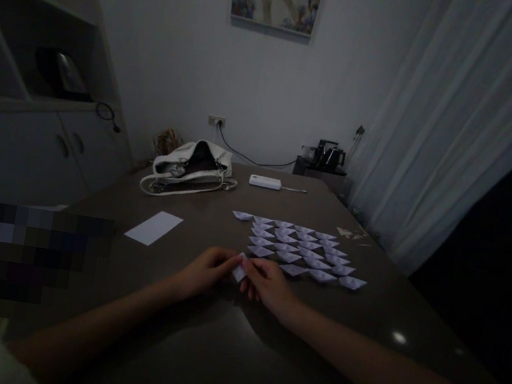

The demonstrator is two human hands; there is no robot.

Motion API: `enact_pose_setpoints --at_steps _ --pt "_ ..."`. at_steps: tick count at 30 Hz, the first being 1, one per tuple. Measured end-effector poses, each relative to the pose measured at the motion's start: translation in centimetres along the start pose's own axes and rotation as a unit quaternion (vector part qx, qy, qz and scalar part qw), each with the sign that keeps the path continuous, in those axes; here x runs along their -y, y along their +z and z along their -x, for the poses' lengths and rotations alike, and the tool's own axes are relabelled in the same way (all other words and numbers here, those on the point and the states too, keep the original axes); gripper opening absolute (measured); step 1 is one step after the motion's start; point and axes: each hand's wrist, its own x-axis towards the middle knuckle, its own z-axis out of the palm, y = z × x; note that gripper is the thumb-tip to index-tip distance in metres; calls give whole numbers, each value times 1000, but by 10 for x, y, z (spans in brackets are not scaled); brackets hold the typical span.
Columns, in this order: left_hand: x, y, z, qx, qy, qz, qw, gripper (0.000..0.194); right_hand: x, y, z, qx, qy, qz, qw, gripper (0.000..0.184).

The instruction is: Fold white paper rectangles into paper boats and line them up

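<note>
My left hand (208, 268) and my right hand (268, 284) meet over the dark table (194, 349), both pinching a small folded piece of pale paper (239, 272) between their fingertips. Just beyond them, several small folded paper boats (298, 249) lie in neat rows on the tabletop. A flat white sheet of paper (153, 227) rests to the left of my hands.
A white handbag (189, 168) sits at the far side of the table, with a white power bank (265, 182) and its cable beside it. A kettle set (327, 156) stands on a low stand by the curtain (463, 120). Cabinets (36, 146) line the left wall.
</note>
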Motion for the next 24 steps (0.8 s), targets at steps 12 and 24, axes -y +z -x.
enact_pose_setpoints --at_steps 12,24 --pt "1 7 -1 -1 5 106 994 54 2 7 6 -12 -26 -51 998 51" --pt "1 4 3 52 11 81 995 61 -1 7 10 30 -47 -12 998 54"
